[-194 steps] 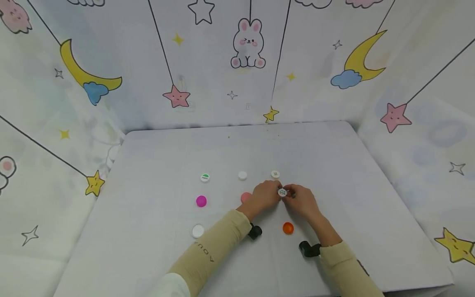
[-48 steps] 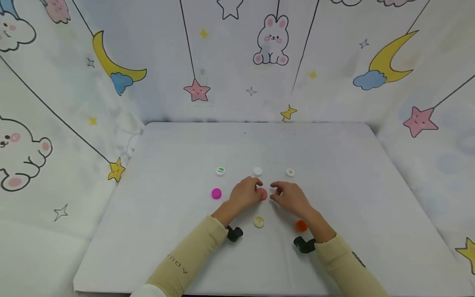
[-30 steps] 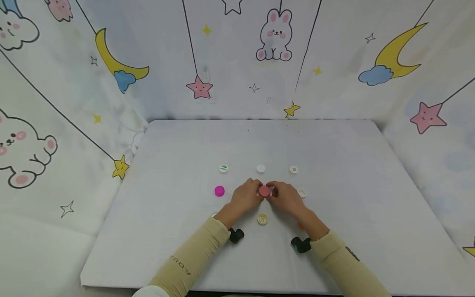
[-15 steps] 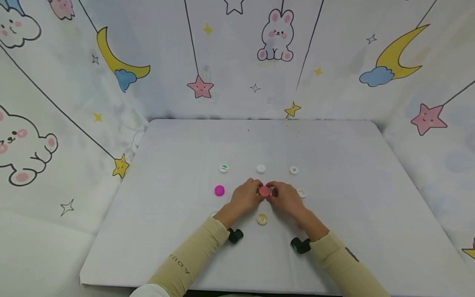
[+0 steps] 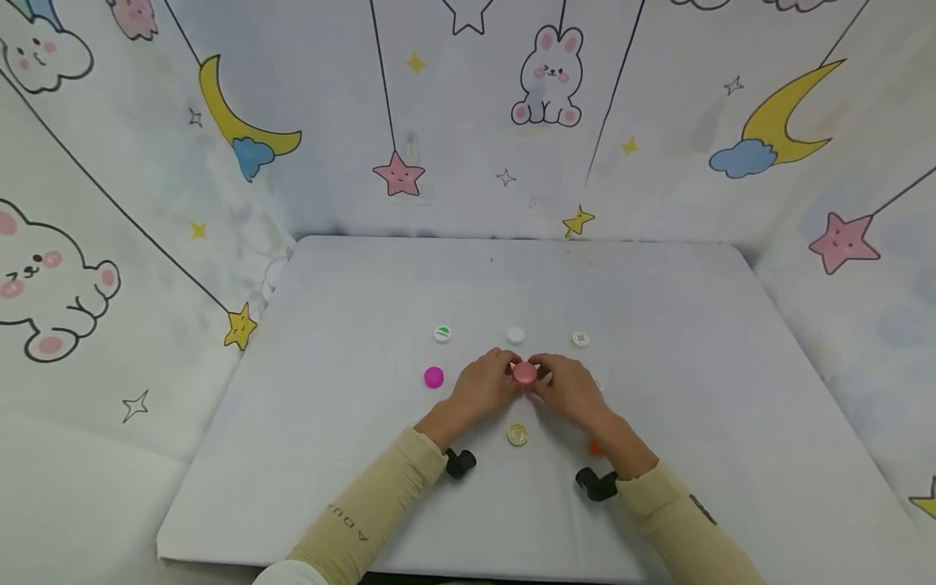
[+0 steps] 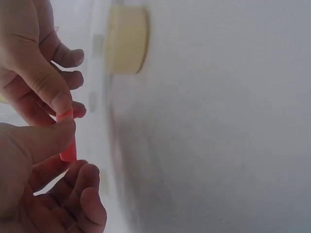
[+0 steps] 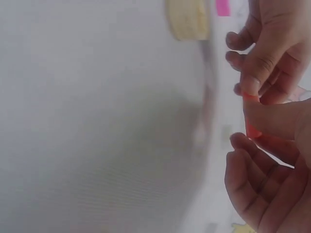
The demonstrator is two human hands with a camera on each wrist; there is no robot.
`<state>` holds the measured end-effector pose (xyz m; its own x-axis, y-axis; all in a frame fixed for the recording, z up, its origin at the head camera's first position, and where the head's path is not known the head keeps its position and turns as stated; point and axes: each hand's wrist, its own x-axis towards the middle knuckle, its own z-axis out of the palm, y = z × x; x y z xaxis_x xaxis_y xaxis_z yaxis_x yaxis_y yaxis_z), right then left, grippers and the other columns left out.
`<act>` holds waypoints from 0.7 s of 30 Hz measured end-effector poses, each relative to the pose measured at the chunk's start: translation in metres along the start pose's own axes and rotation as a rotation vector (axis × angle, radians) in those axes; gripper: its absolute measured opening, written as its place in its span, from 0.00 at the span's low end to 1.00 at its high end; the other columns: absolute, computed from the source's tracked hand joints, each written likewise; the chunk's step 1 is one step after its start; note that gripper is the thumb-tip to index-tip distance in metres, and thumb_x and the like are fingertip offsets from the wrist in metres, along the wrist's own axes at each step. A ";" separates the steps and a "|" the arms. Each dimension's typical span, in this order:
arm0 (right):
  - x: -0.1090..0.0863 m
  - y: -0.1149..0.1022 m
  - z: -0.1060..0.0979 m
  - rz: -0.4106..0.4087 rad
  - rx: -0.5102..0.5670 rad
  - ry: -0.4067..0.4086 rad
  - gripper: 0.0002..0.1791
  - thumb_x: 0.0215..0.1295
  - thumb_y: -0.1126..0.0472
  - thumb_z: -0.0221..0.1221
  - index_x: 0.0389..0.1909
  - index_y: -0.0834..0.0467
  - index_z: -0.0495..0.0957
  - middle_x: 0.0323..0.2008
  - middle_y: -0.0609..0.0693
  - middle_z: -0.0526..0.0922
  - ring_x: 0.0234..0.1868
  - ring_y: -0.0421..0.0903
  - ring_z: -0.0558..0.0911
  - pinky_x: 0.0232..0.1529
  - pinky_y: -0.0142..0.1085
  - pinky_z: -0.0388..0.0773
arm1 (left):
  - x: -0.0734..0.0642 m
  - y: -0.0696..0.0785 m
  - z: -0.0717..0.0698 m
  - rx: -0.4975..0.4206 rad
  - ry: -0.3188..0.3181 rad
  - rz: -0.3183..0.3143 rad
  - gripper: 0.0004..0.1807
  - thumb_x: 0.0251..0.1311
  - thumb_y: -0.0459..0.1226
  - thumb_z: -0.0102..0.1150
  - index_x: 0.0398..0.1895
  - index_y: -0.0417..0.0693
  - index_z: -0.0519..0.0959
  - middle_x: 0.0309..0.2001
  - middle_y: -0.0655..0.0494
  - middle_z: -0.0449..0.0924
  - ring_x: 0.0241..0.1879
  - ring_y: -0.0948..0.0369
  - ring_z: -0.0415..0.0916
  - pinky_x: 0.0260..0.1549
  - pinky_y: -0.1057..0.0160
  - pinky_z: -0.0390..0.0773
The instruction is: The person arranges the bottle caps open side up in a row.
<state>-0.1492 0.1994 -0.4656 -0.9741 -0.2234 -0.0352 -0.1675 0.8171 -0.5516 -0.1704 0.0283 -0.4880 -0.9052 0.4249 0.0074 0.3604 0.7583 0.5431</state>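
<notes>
A round pink bottle cap (image 5: pixel 525 373) is pinched between both hands over the white table. My left hand (image 5: pixel 485 380) holds its left side, and my right hand (image 5: pixel 572 392) grips the right side. In the left wrist view the pink cap (image 6: pixel 69 153) stands edge-on between thumbs and fingers. The right wrist view shows the same pink cap (image 7: pixel 252 130), partly covered by a thumb. Nearer the body lies a pale yellow cap (image 5: pixel 517 435). A magenta cap (image 5: pixel 434 377) lies left of the left hand. A white cap (image 5: pixel 599 385) is mostly hidden behind the right hand.
Along the back row are a white-and-green cap (image 5: pixel 442 334), a plain white cap (image 5: pixel 515 335) and a white cap with a square mark (image 5: pixel 580 339). The right forearm partly covers an orange cap (image 5: pixel 596 448). Black wrist cameras (image 5: pixel 598 485) stick out beside the sleeves.
Earlier both hands held a white printed cap farther right. They moved left to the pink cap, and both took hold of it. Over the last half second the grip stays much the same.
</notes>
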 end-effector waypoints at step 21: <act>-0.005 -0.007 -0.016 -0.077 0.025 0.047 0.20 0.64 0.60 0.64 0.56 0.60 0.79 0.42 0.53 0.85 0.33 0.45 0.81 0.36 0.39 0.80 | 0.000 0.007 -0.019 -0.018 -0.018 0.034 0.19 0.65 0.48 0.60 0.54 0.48 0.80 0.40 0.58 0.79 0.35 0.63 0.74 0.34 0.67 0.74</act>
<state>-0.1452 0.2032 -0.4485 -0.9646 -0.2594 0.0468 -0.2388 0.7851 -0.5715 -0.1721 0.0240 -0.4684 -0.8880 0.4597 0.0110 0.3869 0.7340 0.5582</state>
